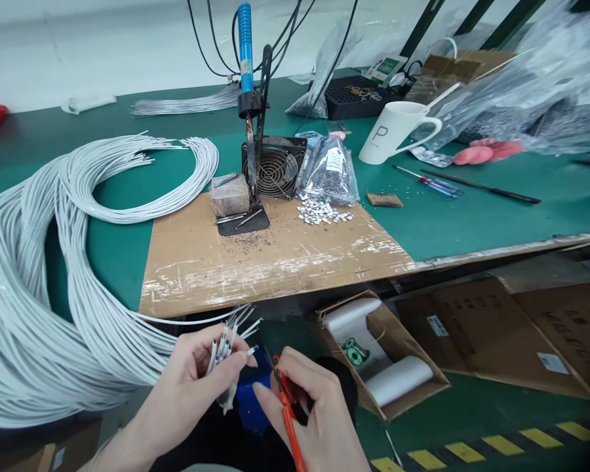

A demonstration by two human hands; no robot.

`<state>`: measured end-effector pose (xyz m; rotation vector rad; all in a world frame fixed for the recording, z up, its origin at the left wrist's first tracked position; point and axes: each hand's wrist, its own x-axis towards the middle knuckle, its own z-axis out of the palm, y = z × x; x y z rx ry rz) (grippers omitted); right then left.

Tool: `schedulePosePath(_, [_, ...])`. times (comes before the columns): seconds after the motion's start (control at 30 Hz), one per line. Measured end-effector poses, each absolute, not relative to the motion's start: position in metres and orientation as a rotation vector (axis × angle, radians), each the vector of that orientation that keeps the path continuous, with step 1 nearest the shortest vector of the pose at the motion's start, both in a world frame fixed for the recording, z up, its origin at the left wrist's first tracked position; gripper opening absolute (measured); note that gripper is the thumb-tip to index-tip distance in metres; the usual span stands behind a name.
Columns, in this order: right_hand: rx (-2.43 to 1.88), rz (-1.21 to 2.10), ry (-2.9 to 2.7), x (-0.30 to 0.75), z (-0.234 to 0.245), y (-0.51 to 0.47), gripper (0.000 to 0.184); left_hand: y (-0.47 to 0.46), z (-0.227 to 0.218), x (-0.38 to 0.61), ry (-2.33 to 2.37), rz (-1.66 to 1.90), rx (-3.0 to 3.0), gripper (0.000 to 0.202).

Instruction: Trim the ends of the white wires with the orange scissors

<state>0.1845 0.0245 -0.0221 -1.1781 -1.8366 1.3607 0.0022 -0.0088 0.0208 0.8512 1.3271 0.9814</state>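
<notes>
My left hand (204,370) is closed around a bunch of white cable ends (226,341), and one end sticks out between thumb and forefinger. These ends belong to a large coil of white cables (93,275) that spreads over the table's left side. Just to the right, my right hand (309,406) grips pliers with red-orange handles (291,426). The small jaws of the pliers point toward the held cable end, with a gap between them. Part of the pliers is hidden by my fingers. Below both hands is something blue (254,400).
On a cardboard sheet (275,262) stand a blue-handled soldering iron (246,52), a small fan (278,169) and a pile of small white parts (322,212). A white mug (388,134) and screwdrivers (430,181) lie further right. An open cardboard box (435,387) sits below the table edge.
</notes>
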Motion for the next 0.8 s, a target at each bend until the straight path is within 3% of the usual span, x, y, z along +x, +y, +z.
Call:
schedulePosePath(0.27, [-1.143, 1.308, -1.803, 0.184, -0.026, 0.024, 0.039, -0.011, 0.019, 0.006, 1.367, 0.953, 0.857, 0.037])
schedulePosePath(0.53, [-1.17, 1.364, -1.328, 0.173, -0.005, 0.022, 0.013, -0.011, 0.02, 0.006, 1.339, 0.994, 0.87, 0.037])
schedulePosePath(0.8, [-1.126, 1.344, -1.294, 0.166, 0.004, 0.022, 0.011, -0.011, 0.017, 0.005, 1.3, 0.977, 0.871, 0.037])
